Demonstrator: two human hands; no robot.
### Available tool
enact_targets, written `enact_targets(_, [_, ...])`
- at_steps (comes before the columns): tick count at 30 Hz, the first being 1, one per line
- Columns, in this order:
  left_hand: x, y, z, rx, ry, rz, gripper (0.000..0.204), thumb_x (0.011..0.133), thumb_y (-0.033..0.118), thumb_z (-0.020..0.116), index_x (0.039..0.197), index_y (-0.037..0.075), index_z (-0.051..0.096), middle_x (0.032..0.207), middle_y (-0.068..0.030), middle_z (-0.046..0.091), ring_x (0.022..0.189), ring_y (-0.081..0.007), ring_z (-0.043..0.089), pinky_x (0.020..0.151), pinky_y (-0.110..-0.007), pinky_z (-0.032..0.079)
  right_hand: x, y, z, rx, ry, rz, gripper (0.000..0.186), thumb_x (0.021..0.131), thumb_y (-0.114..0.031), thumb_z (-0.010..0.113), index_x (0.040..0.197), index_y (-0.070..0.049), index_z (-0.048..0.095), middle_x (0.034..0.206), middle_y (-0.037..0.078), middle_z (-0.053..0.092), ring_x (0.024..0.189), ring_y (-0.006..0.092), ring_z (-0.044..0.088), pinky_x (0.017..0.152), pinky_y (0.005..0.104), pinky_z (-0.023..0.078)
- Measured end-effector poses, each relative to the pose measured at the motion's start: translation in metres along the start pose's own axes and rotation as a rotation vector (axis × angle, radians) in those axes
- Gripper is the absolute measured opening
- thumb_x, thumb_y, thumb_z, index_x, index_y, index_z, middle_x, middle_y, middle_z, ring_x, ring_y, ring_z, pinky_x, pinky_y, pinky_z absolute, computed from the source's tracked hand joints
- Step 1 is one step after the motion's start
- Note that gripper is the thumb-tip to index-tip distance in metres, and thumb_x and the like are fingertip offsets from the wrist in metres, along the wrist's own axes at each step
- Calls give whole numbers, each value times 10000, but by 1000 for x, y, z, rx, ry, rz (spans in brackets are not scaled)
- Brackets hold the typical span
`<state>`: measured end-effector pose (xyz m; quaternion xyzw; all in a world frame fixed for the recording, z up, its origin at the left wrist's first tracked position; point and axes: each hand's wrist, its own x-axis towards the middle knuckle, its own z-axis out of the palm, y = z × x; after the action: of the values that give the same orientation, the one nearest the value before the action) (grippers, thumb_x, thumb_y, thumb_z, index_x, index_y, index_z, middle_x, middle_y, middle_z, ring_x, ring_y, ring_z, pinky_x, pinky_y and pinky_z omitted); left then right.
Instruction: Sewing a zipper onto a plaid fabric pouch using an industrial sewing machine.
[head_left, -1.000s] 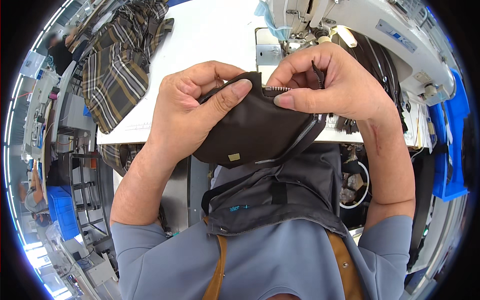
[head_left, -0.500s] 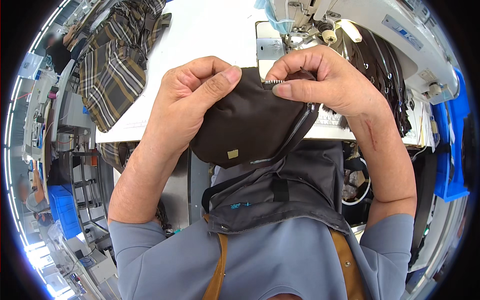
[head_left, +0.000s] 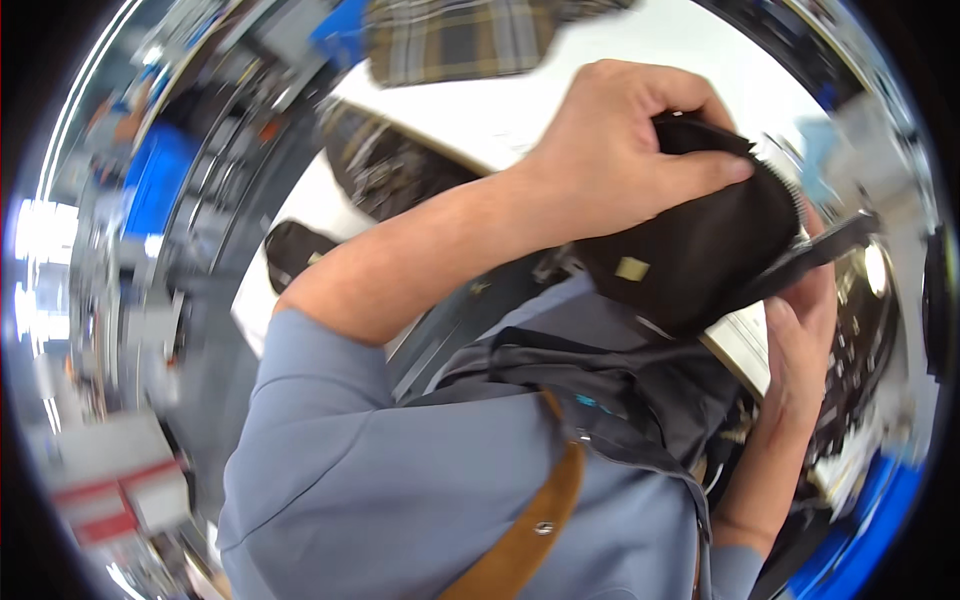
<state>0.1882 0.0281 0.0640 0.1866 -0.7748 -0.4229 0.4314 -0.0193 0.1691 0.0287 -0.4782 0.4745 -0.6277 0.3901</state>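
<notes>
While both hands work at chest height over a dark apron (head_left: pixel 660 395), the brown pouch (head_left: pixel 710 235) is up in the air, in front of the wearer and just off the near edge of a white table (head_left: pixel 680 40). The left hand (head_left: pixel 625 150) reaches across from the left and pinches the pouch's upper edge, its thumb pressed flat on the near side and its fingers curled over the far side, their tips hidden. The right hand (head_left: pixel 800 335) comes up from below at the pouch's right side, thumb raised apart from the fingers; a dark strip (head_left: pixel 815 255) crosses in front of it, and whether the fingertips grip anything cannot be told. Zipper teeth (head_left: pixel 787 185) run along the pouch's upper right edge (blurred, like much of the scene), and a small yellowish tab (head_left: pixel 632 268) sits low on its front. Plaid cloth (head_left: pixel 460 45) lies at the far side of the table, and a smaller dark piece (head_left: pixel 295 250) with a pale mark rests to the left, near the left elbow. A brown strap (head_left: pixel 525 525) crosses the wearer's blue-grey shirt (head_left: pixel 420 470). Blue bins stand at left (head_left: pixel 158 180) and lower right (head_left: pixel 860 540).
</notes>
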Motion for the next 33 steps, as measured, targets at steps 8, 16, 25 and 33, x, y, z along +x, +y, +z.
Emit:
enact_targets(8, [-71,15,-28,736,167,695,376,772,279,743,1099,132,630,1092,-31,619,1101,-222,617,995,-500,417,-14,24,45,-641,-354,-143,169,885,-55,688,1024,20,627,918,96,629,860,260,616,818,362,478])
enact_targets(16, [-128,0,-96,723,-347,-2,177,851,204,710,818,38,659,735,-107,677,737,-343,666,619,-386,514,-8,8,85,-866,-367,-376,277,857,-4,710,1128,-3,653,1074,144,675,951,266,652,860,369,497])
enact_targets(25, [-331,-65,-275,-118,993,-650,445,942,306,716,1251,4,611,1059,-74,697,943,-174,675,824,-297,541,-21,41,-1,-956,-167,-108,221,961,-61,625,1166,17,654,1114,94,660,1000,180,603,911,328,471])
enact_targets(33, [-417,-143,-291,1131,1190,-1362,606,800,272,774,1328,62,565,1323,-180,559,1246,-376,543,1053,-494,438,-31,50,-22,-832,-30,24,204,997,-107,616,1145,26,660,1120,72,642,1062,151,584,914,289,478])
